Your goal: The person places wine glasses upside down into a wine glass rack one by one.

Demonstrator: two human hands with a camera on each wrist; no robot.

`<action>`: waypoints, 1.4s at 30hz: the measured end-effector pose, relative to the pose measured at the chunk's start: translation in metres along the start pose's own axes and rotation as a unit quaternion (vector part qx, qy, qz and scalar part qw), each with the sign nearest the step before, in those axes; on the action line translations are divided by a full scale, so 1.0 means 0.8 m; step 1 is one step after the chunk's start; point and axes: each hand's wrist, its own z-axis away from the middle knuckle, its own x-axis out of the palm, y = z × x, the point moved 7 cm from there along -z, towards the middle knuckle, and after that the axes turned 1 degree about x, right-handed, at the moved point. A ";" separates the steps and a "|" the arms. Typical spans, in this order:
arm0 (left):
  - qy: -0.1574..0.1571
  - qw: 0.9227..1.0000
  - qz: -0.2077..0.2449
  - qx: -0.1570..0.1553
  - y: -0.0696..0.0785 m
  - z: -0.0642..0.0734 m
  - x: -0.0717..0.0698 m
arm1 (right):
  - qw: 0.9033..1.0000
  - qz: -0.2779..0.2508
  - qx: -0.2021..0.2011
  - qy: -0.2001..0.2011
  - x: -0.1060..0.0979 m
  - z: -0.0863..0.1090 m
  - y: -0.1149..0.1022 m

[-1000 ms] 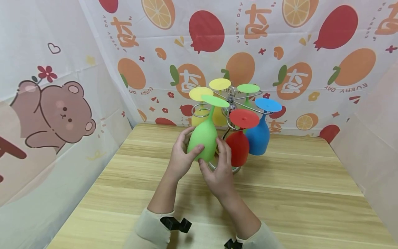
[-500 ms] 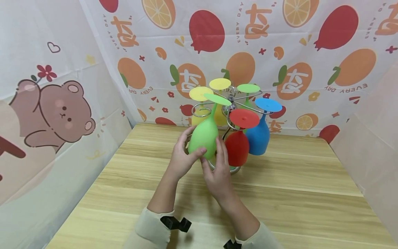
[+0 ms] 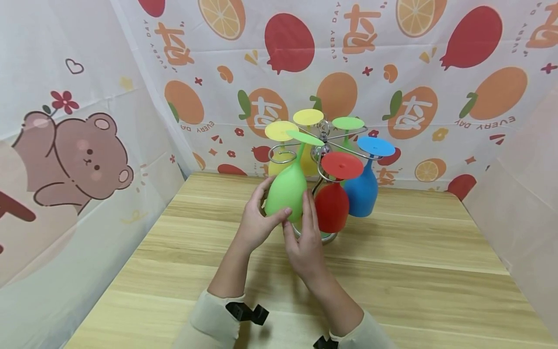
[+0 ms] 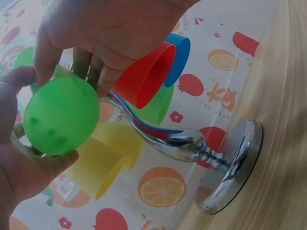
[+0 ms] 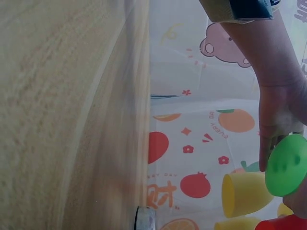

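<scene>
Both hands hold a green plastic goblet (image 3: 285, 191) upside down, its stem tilted to the right, at the front left of a chrome goblet rack (image 3: 320, 151). My left hand (image 3: 256, 219) wraps the bowl from the left, thumb across its front near the rim. From the right, my right hand (image 3: 305, 242) lays its fingers along the bowl, with the thumb low by the rim. The green foot overlaps a curled rack arm in the head view. Looking up in the left wrist view, the green goblet's mouth (image 4: 62, 115) shows between both hands.
Hanging inverted on the rack are a red goblet (image 3: 332, 211), a blue goblet (image 3: 364, 194), a second green one and two yellow goblets (image 3: 281, 131). The rack's round base (image 4: 230, 167) stands on a wooden table (image 3: 414, 271). A printed cloth (image 3: 436, 58) hangs behind.
The green goblet has shifted slightly up and to the right, its foot nearer the rack's centre. The right hand has moved a little with it; the other goblets stay nearly as they were.
</scene>
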 end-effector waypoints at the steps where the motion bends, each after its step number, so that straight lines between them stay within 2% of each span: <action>1: 0.000 1.000 -0.001 -0.001 0.000 0.000 0.000 | 1.000 -0.001 0.000 0.000 0.000 0.000 0.000; 36: -0.010 0.999 0.042 -0.011 -0.011 -0.004 -0.003 | 1.000 0.017 0.013 -0.012 0.003 0.000 0.006; 42: -0.008 0.999 0.045 -0.011 -0.014 -0.006 -0.003 | 0.999 0.014 0.028 -0.024 0.006 0.000 0.011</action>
